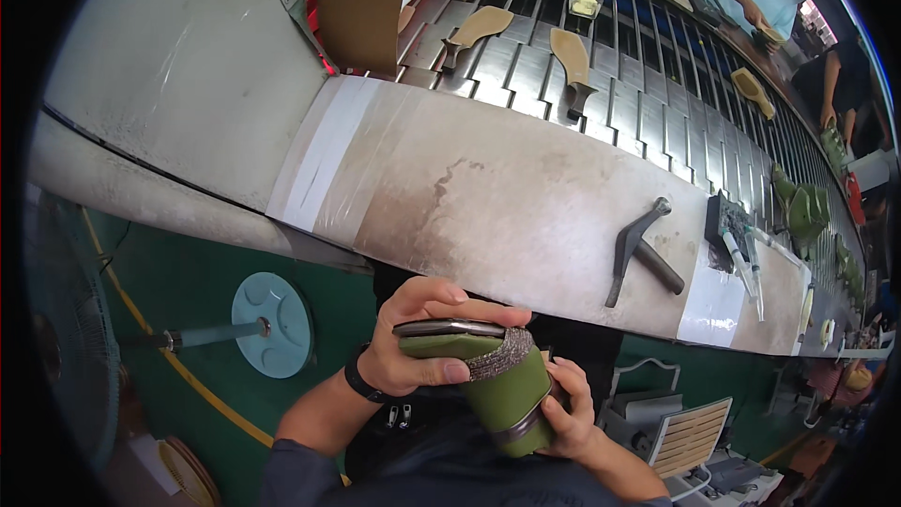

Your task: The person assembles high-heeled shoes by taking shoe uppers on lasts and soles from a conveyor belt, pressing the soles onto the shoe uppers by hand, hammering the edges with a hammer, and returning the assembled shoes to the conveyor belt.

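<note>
Left hand point(413, 343): fingers curled closed, thumb pressed along the near side, dark band on wrist. Right hand point(568, 413): cupped closed from below, forearm entering from lower edge.

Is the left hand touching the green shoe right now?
Touching. The head view shows the left hand wrapped around the heel end of the green shoe, thumb pressed on its side, fingers curled over the sole.

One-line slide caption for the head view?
Both hands, left hand and right hand, grip an olive-green shoe below a worn workbench beside a slatted conveyor.
</note>
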A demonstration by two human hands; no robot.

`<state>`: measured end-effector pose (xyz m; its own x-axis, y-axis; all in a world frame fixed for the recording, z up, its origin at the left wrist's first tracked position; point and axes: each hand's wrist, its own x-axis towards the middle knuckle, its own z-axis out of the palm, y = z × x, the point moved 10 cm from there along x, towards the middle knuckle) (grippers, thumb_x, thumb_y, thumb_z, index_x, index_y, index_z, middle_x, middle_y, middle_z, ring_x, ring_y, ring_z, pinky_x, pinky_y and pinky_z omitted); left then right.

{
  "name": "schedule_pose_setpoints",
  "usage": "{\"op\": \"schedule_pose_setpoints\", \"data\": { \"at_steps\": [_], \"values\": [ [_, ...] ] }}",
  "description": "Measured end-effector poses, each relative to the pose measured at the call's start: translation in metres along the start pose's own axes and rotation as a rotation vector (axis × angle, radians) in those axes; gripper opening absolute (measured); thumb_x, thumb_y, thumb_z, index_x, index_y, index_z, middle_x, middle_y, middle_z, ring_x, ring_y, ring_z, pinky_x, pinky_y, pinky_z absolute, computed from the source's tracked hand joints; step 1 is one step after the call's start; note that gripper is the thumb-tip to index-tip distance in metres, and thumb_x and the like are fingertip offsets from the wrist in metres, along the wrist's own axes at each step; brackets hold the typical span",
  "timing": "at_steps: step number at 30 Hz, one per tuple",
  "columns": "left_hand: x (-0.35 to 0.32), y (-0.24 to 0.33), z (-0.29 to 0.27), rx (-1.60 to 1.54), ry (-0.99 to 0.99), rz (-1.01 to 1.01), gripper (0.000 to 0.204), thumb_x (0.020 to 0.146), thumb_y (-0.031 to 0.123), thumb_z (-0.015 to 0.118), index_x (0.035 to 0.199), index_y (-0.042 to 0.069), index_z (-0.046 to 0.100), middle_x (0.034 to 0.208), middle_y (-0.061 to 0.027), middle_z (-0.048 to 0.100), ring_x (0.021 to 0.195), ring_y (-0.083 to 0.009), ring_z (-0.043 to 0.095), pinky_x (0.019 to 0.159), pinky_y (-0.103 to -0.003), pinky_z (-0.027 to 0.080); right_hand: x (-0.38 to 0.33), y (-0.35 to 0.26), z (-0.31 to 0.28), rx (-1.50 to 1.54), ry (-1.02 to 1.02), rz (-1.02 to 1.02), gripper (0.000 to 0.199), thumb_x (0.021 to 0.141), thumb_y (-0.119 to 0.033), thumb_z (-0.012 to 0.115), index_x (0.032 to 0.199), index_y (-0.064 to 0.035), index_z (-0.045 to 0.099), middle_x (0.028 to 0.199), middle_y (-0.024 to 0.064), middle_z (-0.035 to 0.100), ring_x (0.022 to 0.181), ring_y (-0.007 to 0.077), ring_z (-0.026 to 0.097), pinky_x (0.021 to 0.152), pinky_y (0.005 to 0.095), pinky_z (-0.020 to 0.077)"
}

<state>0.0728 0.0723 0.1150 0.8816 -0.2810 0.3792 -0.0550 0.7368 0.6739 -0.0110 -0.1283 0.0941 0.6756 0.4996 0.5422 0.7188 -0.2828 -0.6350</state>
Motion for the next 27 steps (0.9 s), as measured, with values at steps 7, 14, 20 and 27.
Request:
{"op": "schedule_pose_setpoints", "data": {
  "at_steps": [7,14,20,27],
  "values": [
    [-0.021,-0.021,-0.028,0.228,0.281,-0.157,0.054,0.094,0.013,0.084,0.135,0.005,0.050,0.136,-0.0299,0.067,0.126,-0.0295,0.068,0.108,-0.042,0.055,-0.003,0.002,-0.010,-0.050,-0.041,0.045,0.079,0.067,-0.025,0.094,0.138,-0.0126,0.062,0.136,0.0264,0.057,0.114,0.0406,0.065,0.097,0.0573,0.0523],
    [-0.110,-0.130,-0.062,0.154,0.715,-0.527,0.049,0.100,0.024,0.079,0.133,-0.002,0.054,0.119,-0.0093,0.067,0.111,-0.0143,0.064,0.100,-0.031,0.052,-0.044,0.011,-0.007,-0.147,-0.386,0.257,0.093,0.054,-0.017,0.091,0.144,-0.0116,0.064,0.135,0.0280,0.058,0.103,0.0380,0.062,0.089,0.0494,0.0455],
    [-0.070,-0.139,-0.065,0.128,0.751,-0.681,0.042,0.102,0.012,0.073,0.136,-0.006,0.055,0.125,-0.0123,0.068,0.115,-0.0190,0.066,0.103,-0.034,0.053,-0.063,0.016,0.010,-0.311,-0.334,0.364,0.080,0.073,-0.013,0.082,0.149,-0.0019,0.059,0.137,0.0288,0.057,0.102,0.0369,0.060,0.089,0.0474,0.0462],
    [-0.076,-0.139,-0.058,0.030,0.761,-0.679,0.039,0.104,0.017,0.072,0.133,-0.001,0.052,0.124,-0.0109,0.067,0.112,-0.0183,0.068,0.098,-0.038,0.058,-0.030,0.006,-0.010,-0.244,-0.295,0.394,0.087,0.065,-0.013,0.090,0.147,-0.0060,0.061,0.133,0.0261,0.059,0.105,0.0372,0.063,0.090,0.0454,0.0505]
  ]
}}
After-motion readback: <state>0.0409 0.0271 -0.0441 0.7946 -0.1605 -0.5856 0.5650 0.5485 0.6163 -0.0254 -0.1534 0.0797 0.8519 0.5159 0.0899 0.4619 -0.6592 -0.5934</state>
